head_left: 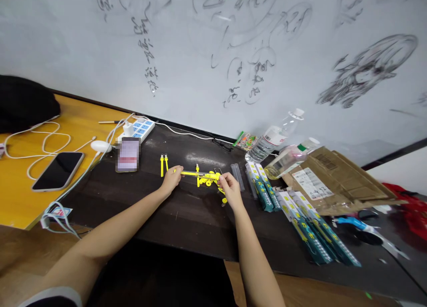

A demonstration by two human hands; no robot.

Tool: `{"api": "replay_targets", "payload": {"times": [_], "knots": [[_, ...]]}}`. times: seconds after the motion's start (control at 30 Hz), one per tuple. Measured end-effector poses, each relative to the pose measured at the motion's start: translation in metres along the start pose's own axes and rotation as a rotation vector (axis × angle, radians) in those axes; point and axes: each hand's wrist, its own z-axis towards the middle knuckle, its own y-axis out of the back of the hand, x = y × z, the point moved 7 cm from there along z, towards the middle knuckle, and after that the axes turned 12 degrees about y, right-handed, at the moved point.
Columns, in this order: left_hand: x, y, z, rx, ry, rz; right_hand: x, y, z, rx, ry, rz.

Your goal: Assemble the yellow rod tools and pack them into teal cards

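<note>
Between my two hands a thin tube with yellow parts (191, 173) lies level above the dark table. My left hand (172, 179) pinches its left end, and my right hand (230, 188) grips the yellow right end. Under and behind it is a heap of small yellow plastic parts (209, 181), partly covered by the tube and my right fingers. Two slim yellow rods with metal tips (162, 165) lie left of my left hand. Clear empty tubes (237, 177) rest just right of my right hand.
Several long green-and-white boxes (260, 187) lie to the right, near two plastic bottles (271, 140) and a cardboard package (333, 178). Scissors (370, 231) lie farther right. At left are a phone (59, 171), another phone (128, 154), a power strip (142, 128) and loose white cables.
</note>
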Motion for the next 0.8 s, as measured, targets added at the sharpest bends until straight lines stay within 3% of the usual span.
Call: {"api": "replay_targets", "payload": {"times": [0.23,0.5,0.8], "knots": [[0.000,-0.001,-0.002,0.014,-0.015,0.018,-0.005,-0.001,0.000,0.032,-0.019,-0.051],[-0.001,-0.001,-0.002,0.008,-0.023,0.021,0.002,-0.002,-0.002,0.014,-0.007,0.098],[-0.002,-0.004,-0.005,0.022,-0.007,0.023,-0.010,-0.001,-0.002,0.022,-0.065,-0.007]]}}
